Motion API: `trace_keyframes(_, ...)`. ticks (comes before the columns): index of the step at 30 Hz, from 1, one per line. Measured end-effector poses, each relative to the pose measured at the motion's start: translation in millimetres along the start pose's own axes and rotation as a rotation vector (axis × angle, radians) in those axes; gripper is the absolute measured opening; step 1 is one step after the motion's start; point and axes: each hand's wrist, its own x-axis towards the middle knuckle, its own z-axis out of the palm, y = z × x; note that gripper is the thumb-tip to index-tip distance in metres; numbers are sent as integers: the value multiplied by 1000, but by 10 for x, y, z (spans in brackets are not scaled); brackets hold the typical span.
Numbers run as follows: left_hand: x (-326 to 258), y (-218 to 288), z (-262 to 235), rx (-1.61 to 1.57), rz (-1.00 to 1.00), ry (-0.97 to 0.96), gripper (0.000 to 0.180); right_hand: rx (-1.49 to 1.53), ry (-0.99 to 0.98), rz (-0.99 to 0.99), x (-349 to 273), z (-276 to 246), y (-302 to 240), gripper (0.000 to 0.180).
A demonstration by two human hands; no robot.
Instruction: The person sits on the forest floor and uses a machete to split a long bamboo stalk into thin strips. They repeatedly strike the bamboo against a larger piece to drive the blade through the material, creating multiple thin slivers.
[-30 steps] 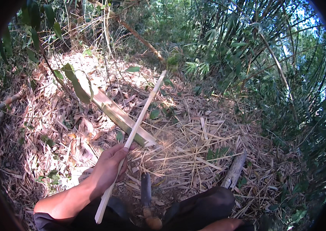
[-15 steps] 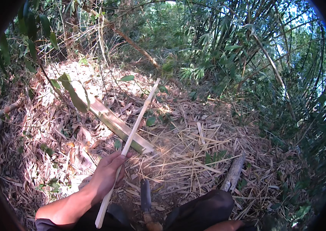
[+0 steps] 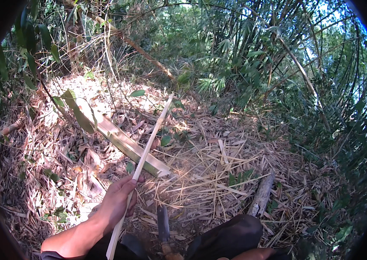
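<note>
Left hand: my left hand [image 3: 116, 203] was closed round the bamboo strip [image 3: 142, 162].
Right hand: I could not see it.
Strip: pale, thin, straight, slanting up-right over the split green bamboo stalk [image 3: 125, 143].
Ground: dry leaf litter [image 3: 218, 173]; a knife [image 3: 164, 225] lay near.

A pale, smooth-skinned strip of split bamboo [image 3: 142, 162], matt and cream-coloured, runs through the left hand [image 3: 116, 201]. Beneath it lies a broad split length of green bamboo [image 3: 127, 145], its cut face pale and fibrous, its outer skin faintly glossy. The ground [image 3: 218, 173] is a rough mat of dry, straw-coloured bamboo leaves and shavings. A dull, dark metal blade with a wooden handle [image 3: 164, 227] lies beside a grey, rough-barked piece of weathered wood [image 3: 261, 197]. Dark matt cloth [image 3: 231, 236] covers the knee.
</note>
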Motion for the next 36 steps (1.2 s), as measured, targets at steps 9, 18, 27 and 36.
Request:
trace_keyframes(9, -7, 3, 8, -9, 2, 7, 34, 5, 16, 12, 7, 8, 12, 35)
trace_keyframes(18, -31, 44, 19, -51, -23, 7, 33, 5, 48, 22, -2, 9, -5, 35)
trace_keyframes(27, 10, 26, 43, -48, -30, 11, 34, 25, 65, 61, -15, 32, 4, 35)
trace_keyframes(36, -15, 30, 11, -61, -41, -6, 32, 30, 90, 98, -34, 55, 6, 34)
